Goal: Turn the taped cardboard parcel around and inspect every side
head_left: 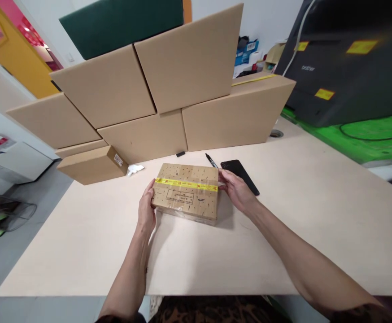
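Note:
Between both hands is a small brown cardboard box [176,172], speckled with dark marks and crossed by a strip of yellow tape [186,184]. A printed rectangle shows on its top. My left hand [146,207] grips the box's left end, fingers pressed to that side. My right hand [237,190] closes on the right end near the tape, with the thumb and fingers at the box's edge. Just past the right hand lies a black smartphone [245,176]. A black marker pen [211,160] lies beyond the box, and its dark cap [180,154] seems to lie apart from it.
Large cardboard boxes [189,58] are stacked along the back of the table [91,251], a dark green box [125,27] on top. A smaller carton [88,166] and crumpled white paper [135,169] sit at the left. A dark Brother machine [337,76] stands on green material [367,139] at right.

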The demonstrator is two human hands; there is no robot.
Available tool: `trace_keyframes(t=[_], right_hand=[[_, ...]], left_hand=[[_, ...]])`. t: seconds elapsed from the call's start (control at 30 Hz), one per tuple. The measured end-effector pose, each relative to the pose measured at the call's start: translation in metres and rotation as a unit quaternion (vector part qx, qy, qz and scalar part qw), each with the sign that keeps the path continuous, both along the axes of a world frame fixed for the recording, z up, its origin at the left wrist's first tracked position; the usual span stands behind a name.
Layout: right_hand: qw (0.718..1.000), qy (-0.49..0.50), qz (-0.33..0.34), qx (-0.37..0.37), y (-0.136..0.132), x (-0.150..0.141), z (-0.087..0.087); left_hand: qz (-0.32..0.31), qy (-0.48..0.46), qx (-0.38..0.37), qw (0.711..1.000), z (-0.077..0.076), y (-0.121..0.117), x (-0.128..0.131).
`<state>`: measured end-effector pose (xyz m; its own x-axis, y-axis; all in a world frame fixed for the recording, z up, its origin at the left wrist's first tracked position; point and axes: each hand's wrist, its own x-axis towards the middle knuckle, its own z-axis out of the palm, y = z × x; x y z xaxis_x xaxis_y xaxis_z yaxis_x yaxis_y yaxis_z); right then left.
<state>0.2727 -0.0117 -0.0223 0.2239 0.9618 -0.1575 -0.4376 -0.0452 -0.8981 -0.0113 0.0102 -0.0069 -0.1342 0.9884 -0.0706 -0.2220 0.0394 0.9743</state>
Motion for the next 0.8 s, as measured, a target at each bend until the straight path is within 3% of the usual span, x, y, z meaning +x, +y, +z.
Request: trace_keyframes(t=[0.8], right_hand=[[1.0, -0.005, -0.012, 0.001, 0.006, 0.001, -0.011]], left_hand=[[-0.014, 0.007, 0.02, 1.0, 0.001, 0.002, 0.001]])
